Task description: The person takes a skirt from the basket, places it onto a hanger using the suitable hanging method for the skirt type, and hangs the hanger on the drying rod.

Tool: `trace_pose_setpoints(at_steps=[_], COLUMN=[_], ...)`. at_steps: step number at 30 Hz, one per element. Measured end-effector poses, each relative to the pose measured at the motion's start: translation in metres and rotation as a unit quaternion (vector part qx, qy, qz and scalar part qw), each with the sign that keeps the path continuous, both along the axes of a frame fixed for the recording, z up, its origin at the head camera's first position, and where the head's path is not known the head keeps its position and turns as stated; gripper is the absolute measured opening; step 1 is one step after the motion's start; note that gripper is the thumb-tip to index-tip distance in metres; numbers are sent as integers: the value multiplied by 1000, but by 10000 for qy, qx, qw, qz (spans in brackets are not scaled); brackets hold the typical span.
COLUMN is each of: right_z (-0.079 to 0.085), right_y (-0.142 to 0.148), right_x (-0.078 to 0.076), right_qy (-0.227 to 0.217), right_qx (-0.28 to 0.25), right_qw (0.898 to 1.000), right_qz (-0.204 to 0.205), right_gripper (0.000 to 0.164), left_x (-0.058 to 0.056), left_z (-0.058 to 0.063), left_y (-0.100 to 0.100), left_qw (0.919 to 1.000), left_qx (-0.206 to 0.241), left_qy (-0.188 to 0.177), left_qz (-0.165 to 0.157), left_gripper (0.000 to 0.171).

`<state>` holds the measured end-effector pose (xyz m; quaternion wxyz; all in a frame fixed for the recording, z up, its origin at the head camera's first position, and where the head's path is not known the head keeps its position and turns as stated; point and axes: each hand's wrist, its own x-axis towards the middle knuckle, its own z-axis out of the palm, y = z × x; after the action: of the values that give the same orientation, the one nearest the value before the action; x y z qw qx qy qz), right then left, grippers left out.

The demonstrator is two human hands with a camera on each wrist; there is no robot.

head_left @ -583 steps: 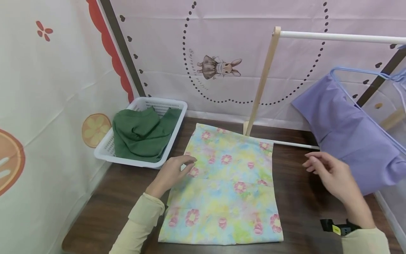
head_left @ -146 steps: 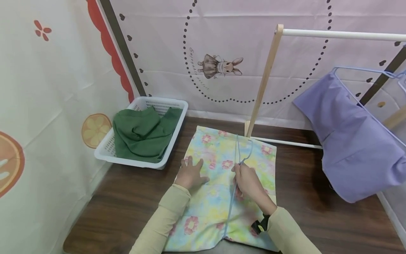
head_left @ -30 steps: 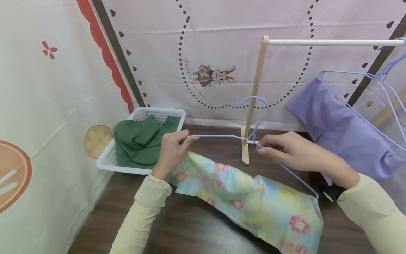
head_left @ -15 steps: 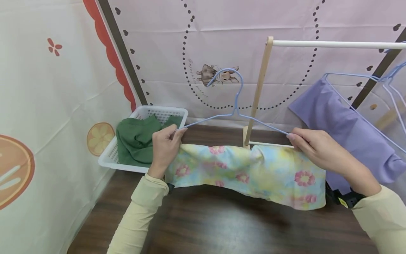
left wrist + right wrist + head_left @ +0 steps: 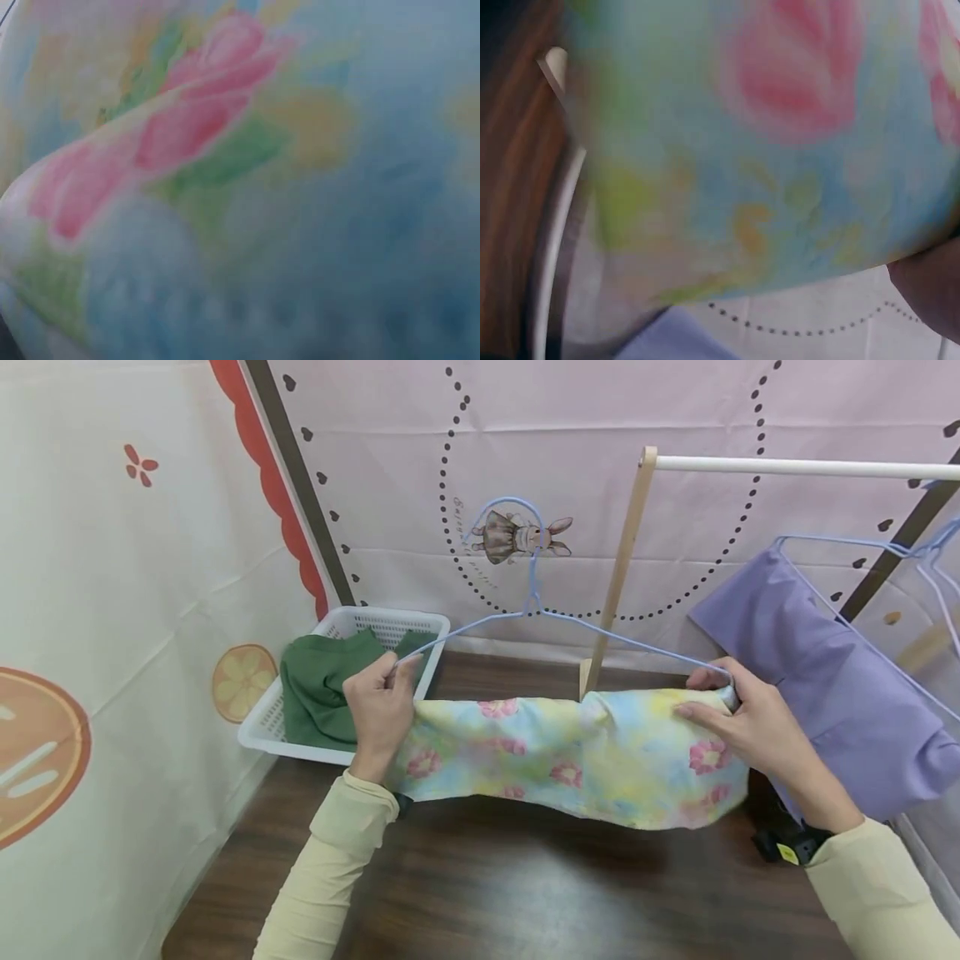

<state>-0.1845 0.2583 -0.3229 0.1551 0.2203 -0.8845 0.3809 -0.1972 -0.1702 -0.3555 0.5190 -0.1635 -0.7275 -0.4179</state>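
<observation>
The left hand's (image 5: 381, 710) thumb and forefinger are pinched together on one sloping arm of the blue hanger (image 5: 533, 581), near that arm's end; whether its lower fingers also take in cloth cannot be told. The right hand (image 5: 753, 722) is clamped on the upper corner of the floral cloth (image 5: 592, 756), thumb on the near face and fingers behind, with the other end of the hanger right at these fingers; the hanger's neck and hook rise between the two sets of fingers, above them and farther off. The cloth spans the gap from left fingers to right, its upper edge just below the wire and its lower part drooping beneath both hands, over the dark wooden table (image 5: 540, 893); in the left wrist view it fills nearly everything, so the fingers do not show there. Just beyond the left fingers stands the white basket (image 5: 300, 752), with green fabric (image 5: 322, 685) bunched inside; beyond the right fingers and to their right hangs a purple garment (image 5: 840, 693) on another blue hanger (image 5: 832, 538). The rack's wooden post (image 5: 628, 552) stands behind the cloth, nearer the right fingers than the left; its white rail (image 5: 787, 466) runs well above the right fingers.
</observation>
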Motion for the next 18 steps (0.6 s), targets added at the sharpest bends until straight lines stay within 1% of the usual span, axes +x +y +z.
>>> trace_pose_setpoints(at_steps=[3, 6, 7, 9, 11, 15, 16, 18], right_z=[-9, -17, -19, -21, -20, -10, -6, 1], right_y=[-3, -8, -9, -10, -7, 0, 1, 3], right_x=[0, -1, -1, 0, 0, 2, 4, 7], right_qy=[30, 49, 48, -52, -78, -99, -43, 50], right_qx=[-570, -1156, -1287, -1345, -1074, -224, -30, 248], right_qw=[9980, 9920, 9901, 9890, 9926, 9983, 9986, 9988], right_qz=[-274, -499, -564, -617, -567, -526, -520, -422], right_gripper=[27, 28, 28, 28, 27, 25, 28, 40], left_x=[1, 3, 3, 4, 4, 4, 4, 5], left_z=[0, 1, 1, 1, 0, -2, -2, -1], left_y=[1, 1, 1, 1, 1, 0, -1, -1], left_qw=[10000, 9996, 9995, 9993, 9992, 9990, 9989, 9986], left_qx=[-32, -216, -285, -368, -385, -449, -471, -522], left_qy=[-76, -146, -131, -66, 2, -16, -34, -22], left_qz=[-51, -77, -76, -65, -48, -36, -31, 11], left_gripper=[59, 58, 59, 58, 58, 57, 57, 57])
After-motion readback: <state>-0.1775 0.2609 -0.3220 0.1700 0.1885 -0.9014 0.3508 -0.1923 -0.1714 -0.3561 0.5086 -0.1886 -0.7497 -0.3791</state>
